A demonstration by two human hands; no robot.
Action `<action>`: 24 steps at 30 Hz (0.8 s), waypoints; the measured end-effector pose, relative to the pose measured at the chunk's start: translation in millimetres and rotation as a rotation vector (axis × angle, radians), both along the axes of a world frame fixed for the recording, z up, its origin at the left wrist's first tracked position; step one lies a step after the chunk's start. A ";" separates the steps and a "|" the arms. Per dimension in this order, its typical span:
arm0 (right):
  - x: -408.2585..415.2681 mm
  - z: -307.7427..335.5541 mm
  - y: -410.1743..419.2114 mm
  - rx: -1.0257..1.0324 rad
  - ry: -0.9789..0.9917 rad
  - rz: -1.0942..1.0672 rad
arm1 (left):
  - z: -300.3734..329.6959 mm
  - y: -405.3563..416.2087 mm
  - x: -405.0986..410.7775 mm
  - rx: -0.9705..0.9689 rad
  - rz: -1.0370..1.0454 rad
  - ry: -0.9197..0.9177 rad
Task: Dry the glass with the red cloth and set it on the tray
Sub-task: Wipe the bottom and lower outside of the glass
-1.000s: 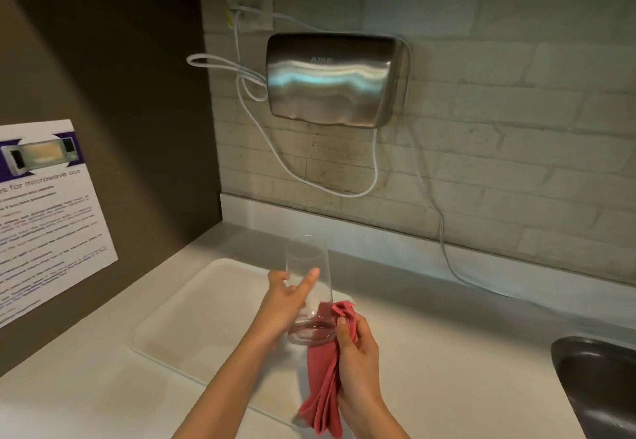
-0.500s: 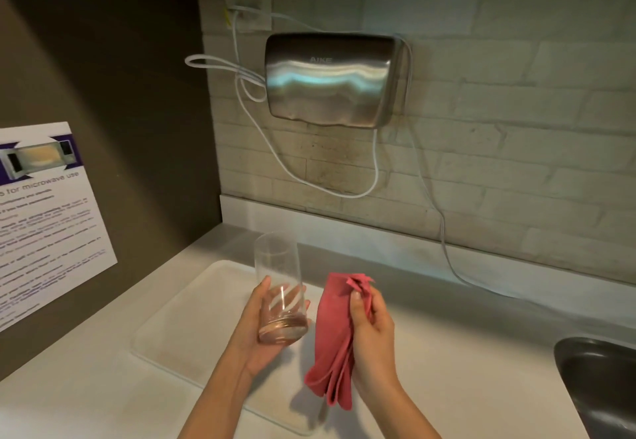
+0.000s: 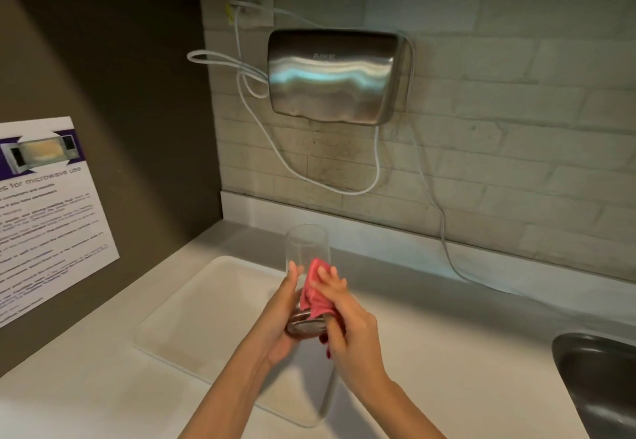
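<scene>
Holding the glass (image 3: 307, 259) around its lower part, the left hand (image 3: 280, 318) keeps it in the air above the right end of the tray (image 3: 192, 308), and the glass does not touch the tray. Its thick base points toward the camera and its far end tilts away, toward the wall. The right hand (image 3: 347, 321) presses the red cloth (image 3: 315, 296) against the right side of the glass; the fingers lie over the cloth and are curled on it, so this hand grasps the cloth and, through it, the glass. The cloth is bunched between the two hands, and a small piece of it shows below the right palm. The tray is pale and flat and lies on the white counter (image 3: 447, 352), near the left corner. At the right edge, a part of a dark metal sink (image 3: 599, 380) is visible. On the brick wall behind, a steel hand dryer (image 3: 335, 75) is mounted, with white cables (image 3: 261, 122) that hang from a socket plate (image 3: 250, 8). On the dark side wall at the left, a printed notice (image 3: 44, 211) about microwave use is fixed.
</scene>
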State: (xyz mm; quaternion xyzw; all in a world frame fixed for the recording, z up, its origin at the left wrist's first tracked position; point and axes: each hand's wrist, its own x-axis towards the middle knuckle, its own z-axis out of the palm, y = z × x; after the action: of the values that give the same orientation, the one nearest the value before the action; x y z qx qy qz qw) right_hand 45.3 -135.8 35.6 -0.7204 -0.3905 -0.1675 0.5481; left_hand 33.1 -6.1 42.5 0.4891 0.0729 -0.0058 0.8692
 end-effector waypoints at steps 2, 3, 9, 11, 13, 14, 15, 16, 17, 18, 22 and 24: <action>5.8 -5.9 -6.9 -0.155 -0.229 0.092 | -1.3 4.1 2.8 0.066 0.031 0.053; 9.1 -6.6 -9.8 -0.219 -0.293 0.140 | -4.4 6.4 3.2 0.084 0.038 0.066; 41.3 21.7 -3.2 -0.336 -0.298 0.193 | -14.0 2.9 -7.7 0.120 0.023 0.000; 54.8 34.9 3.4 -0.316 -0.257 0.147 | -14.8 0.1 -8.1 0.091 0.079 0.033; 61.0 42.6 8.7 -0.298 -0.224 0.112 | -15.7 -0.8 -6.9 0.088 0.115 0.056; 59.8 42.9 10.6 -0.295 -0.224 0.104 | -15.4 -1.0 -6.6 0.080 0.122 0.060; 55.5 40.8 11.2 -0.301 -0.237 0.106 | -15.4 -0.2 -6.1 0.062 0.123 0.057; 49.1 36.4 10.4 -0.319 -0.256 0.122 | -15.0 1.4 -5.3 0.027 0.113 0.050; 41.2 30.0 8.5 -0.342 -0.274 0.152 | -15.3 3.9 -4.4 -0.016 0.098 0.033; 33.2 22.0 5.4 -0.359 -0.281 0.195 | -15.7 6.9 -4.8 -0.066 0.089 0.018; 5.8 0.3 -12.0 -0.309 -0.135 0.340 | -16.4 21.7 -4.0 -0.197 0.178 0.049; -1.3 -0.7 -17.3 -0.180 0.008 0.310 | -16.6 26.3 -2.9 -0.253 0.208 0.037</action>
State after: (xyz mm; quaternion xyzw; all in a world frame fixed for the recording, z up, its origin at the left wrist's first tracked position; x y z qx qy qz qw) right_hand 44.0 -153.1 34.9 -0.6983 -0.5083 -0.0427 0.5022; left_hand 30.3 20.2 25.9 0.3653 0.1380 0.0662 0.9182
